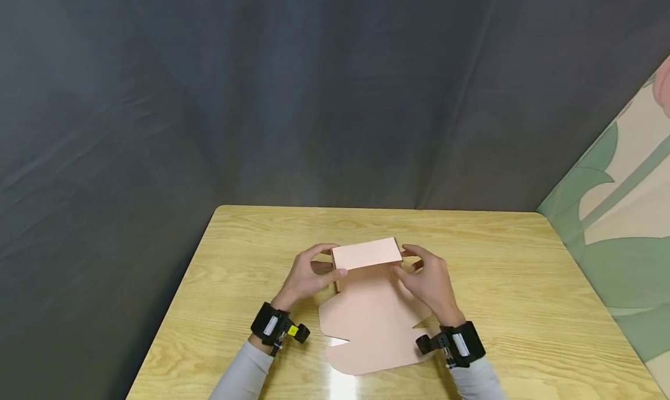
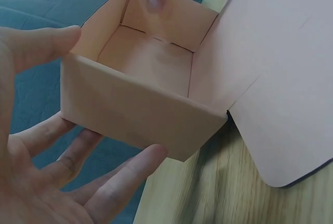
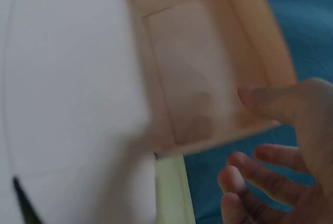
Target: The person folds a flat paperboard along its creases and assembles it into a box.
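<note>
Head view shows our left hand (image 1: 309,275) and right hand (image 1: 427,279), fingers pinching the box (image 1: 367,254) at both ends, where we should press lightly and evenly to hold it square.

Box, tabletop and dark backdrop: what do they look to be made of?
Box: likely thin cardboard with a matte pinkish-tan finish, judging by its crisp folds and thin cut edges.
Tabletop: wood or wood-look laminate, with pale grain; a bright glare patch suggests a slightly glossy surface.
Backdrop: probably fabric, dull-finished, going by its soft creases.
</note>
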A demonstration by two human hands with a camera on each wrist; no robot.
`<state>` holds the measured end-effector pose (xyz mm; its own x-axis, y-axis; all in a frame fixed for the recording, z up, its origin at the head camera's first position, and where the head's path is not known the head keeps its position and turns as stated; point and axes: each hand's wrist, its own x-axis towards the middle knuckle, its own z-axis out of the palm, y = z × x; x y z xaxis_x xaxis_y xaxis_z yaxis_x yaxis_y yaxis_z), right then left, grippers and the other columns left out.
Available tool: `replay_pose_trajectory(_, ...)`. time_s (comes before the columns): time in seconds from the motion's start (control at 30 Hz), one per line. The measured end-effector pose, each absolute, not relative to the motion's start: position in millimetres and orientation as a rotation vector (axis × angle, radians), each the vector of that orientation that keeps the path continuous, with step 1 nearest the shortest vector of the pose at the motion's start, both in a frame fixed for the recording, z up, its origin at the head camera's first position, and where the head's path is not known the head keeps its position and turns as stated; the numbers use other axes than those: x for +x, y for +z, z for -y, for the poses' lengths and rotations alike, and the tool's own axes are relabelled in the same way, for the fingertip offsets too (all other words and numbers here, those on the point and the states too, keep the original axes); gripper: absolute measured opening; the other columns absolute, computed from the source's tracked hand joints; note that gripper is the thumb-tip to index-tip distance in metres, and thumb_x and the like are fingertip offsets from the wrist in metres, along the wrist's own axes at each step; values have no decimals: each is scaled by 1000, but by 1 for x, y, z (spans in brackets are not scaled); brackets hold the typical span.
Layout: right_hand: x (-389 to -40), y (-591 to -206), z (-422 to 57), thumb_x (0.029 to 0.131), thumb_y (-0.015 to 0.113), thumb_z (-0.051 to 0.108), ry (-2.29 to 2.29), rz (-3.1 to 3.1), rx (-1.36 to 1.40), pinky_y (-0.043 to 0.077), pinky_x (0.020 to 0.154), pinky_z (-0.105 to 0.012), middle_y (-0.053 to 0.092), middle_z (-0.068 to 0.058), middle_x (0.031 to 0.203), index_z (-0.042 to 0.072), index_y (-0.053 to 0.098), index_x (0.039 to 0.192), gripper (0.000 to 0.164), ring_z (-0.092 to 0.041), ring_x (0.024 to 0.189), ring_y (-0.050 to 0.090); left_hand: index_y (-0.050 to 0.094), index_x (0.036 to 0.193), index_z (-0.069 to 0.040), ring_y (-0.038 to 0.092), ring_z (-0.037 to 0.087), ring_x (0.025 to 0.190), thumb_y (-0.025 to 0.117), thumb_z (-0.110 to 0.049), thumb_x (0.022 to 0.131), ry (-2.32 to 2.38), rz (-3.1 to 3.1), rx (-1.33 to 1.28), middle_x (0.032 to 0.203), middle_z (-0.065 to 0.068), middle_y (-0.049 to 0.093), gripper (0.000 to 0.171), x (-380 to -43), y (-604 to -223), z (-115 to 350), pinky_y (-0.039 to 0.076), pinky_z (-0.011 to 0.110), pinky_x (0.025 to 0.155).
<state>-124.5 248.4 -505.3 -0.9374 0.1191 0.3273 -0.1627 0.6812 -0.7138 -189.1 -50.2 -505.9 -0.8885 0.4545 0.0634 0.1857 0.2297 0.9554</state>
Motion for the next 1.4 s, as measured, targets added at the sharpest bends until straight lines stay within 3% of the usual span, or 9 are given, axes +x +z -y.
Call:
replay_pose_trajectory(0.13,-115,-501,-258,87,91,27,1162,2574,33,60,73,-36,77,-21,117,2,68,138,62,-30,83,72,66,144,-17,74,41,114,85,-22,92,1760,-2264,551,136,19,60,56,-190,-507,53,66,38,87)
replay_pose_trajectory(0.3,-106,-505,-270,90,89,30,1188,2594,-48,60,84,-54,75,-22,123,2,64,143,64,-37,95,73,67,142,-17,74,42,113,86,-23,91,1833,-2217,464,133,18,59,55,-191,-505,52,67,40,80)
replay_pose_trajectory(0.6,-96,-513,-284,94,85,34,1228,2607,-194,58,93,-58,72,-22,132,2,63,144,64,-41,111,71,67,140,-14,76,43,108,86,-22,90,1928,-2250,398,130,18,60,54,-193,-503,49,67,48,80)
replay_pose_trajectory(0.77,-93,-517,-284,92,86,36,1272,2591,-271,56,94,-50,65,-23,142,4,52,155,78,-41,113,70,68,139,-12,77,42,103,87,-18,89,2021,-2261,333,129,22,59,53,-194,-503,48,67,51,79)
replay_pose_trajectory(0.97,-88,-521,-283,92,86,33,1470,2531,-395,54,83,-22,52,-27,151,12,12,172,111,-45,119,66,65,140,-9,76,40,98,86,-13,91,2149,-2184,234,128,23,55,54,-193,-505,46,64,61,81)
replay_pose_trajectory(1.1,-85,-526,-281,95,83,28,1709,2456,-436,57,78,-18,42,-36,155,11,-4,171,117,-44,124,66,65,140,-9,77,35,94,86,-15,91,2184,-2168,193,128,20,56,53,-193,-506,45,64,63,80)
replay_pose_trajectory(1.17,-83,-528,-278,96,82,27,1804,2422,-451,59,78,-19,46,-37,152,9,1,169,110,-34,117,71,65,140,-9,77,32,93,86,-17,92,2203,-2161,173,127,19,55,53,-192,-506,44,64,62,79)
replay_pose_trajectory(1.3,-81,-529,-271,98,81,23,1923,2374,-445,60,80,-20,66,-26,134,0,32,158,81,-7,98,73,65,138,-9,78,28,91,86,-17,92,2258,-2137,131,126,16,55,51,-190,-504,43,64,62,78)
replay_pose_trajectory(1.4,-80,-530,-265,98,80,19,1973,2314,-433,61,80,-20,74,-13,120,-3,47,148,63,-1,94,73,65,137,-7,77,28,89,85,-15,93,2306,-2122,106,125,16,55,49,-188,-502,41,65,62,75)
